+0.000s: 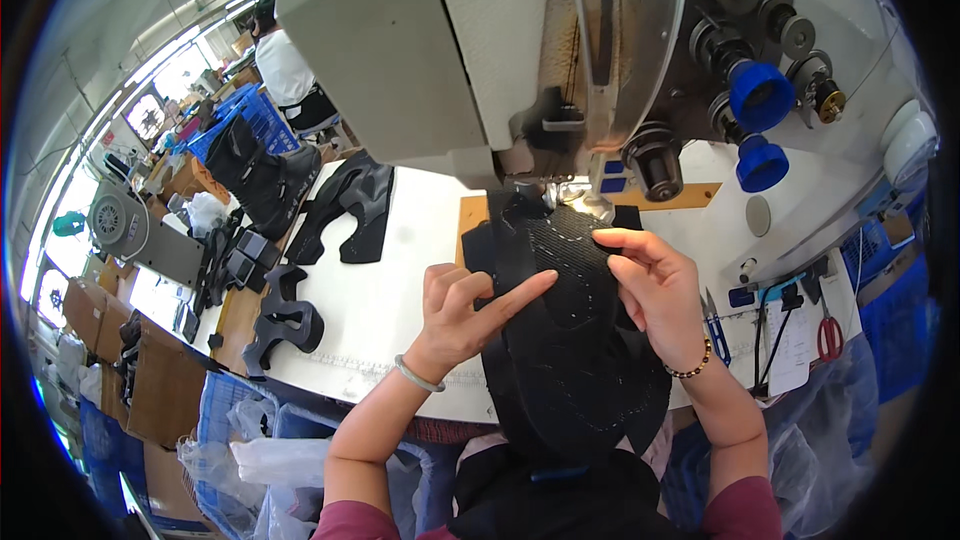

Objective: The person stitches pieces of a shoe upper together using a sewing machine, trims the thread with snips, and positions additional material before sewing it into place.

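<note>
A black shoe upper piece point(570, 360) with white dashed lines lies under the head of a sewing machine point(560, 130) and hangs over the table's front edge towards me. My left hand point(465, 315) rests on its left part, index finger stretched out flat on the material and the other fingers curled loosely with nothing in them. On the right, my right hand point(655, 285) holds the piece's edge between thumb and forefinger, close to the lit needle area. The machine's head hides the far end of the piece.
Black cut pieces point(350, 210) and a curved dark form point(280, 325) lie on the white table at left, near black boots point(255, 175). Red-handled scissors point(829, 335) and blue-handled snips point(714, 330) sit at right. Another person point(285, 70) sits at the far left.
</note>
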Demonstrator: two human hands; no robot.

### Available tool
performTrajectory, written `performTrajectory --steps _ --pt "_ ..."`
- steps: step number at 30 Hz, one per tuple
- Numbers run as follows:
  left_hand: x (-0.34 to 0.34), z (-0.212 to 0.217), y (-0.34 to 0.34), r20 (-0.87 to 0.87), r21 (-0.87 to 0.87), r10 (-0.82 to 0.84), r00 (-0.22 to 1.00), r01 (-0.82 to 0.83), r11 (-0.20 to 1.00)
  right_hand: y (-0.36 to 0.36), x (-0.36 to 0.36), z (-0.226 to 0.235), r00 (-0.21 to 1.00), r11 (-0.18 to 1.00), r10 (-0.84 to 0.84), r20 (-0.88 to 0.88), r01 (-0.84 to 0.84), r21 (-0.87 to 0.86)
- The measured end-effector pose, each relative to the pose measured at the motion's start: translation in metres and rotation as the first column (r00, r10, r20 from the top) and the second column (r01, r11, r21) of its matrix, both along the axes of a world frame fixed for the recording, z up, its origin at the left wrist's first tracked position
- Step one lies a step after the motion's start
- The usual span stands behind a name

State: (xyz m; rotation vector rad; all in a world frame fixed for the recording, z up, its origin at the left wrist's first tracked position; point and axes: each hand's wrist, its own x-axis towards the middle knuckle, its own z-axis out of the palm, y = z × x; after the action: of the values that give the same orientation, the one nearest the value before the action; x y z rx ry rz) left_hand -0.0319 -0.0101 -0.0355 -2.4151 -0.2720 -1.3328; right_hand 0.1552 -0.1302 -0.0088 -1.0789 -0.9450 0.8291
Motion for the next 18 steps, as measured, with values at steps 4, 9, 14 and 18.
performTrajectory --steps 4,9,14,18 --pt "0.02 0.01 0.006 0.02 0.002 -0.177 0.984 0.177 0.984 0.005 0.017 -0.001 0.998 0.998 0.013 -0.064 -0.017 -0.066" --pt "0.029 0.019 0.012 -0.077 -0.171 -0.311 0.947 0.294 0.94 0.022 0.027 -0.014 0.997 0.999 0.015 -0.071 -0.011 0.05" --pt "0.034 0.026 0.023 -0.126 -0.171 -0.335 0.934 0.312 0.935 0.031 0.03 -0.03 0.994 0.994 -0.052 -0.098 0.061 0.09" --pt "0.037 0.027 0.024 -0.1 -0.167 -0.313 0.944 0.295 0.941 0.035 0.03 -0.041 0.988 0.987 -0.054 -0.142 0.075 0.145"
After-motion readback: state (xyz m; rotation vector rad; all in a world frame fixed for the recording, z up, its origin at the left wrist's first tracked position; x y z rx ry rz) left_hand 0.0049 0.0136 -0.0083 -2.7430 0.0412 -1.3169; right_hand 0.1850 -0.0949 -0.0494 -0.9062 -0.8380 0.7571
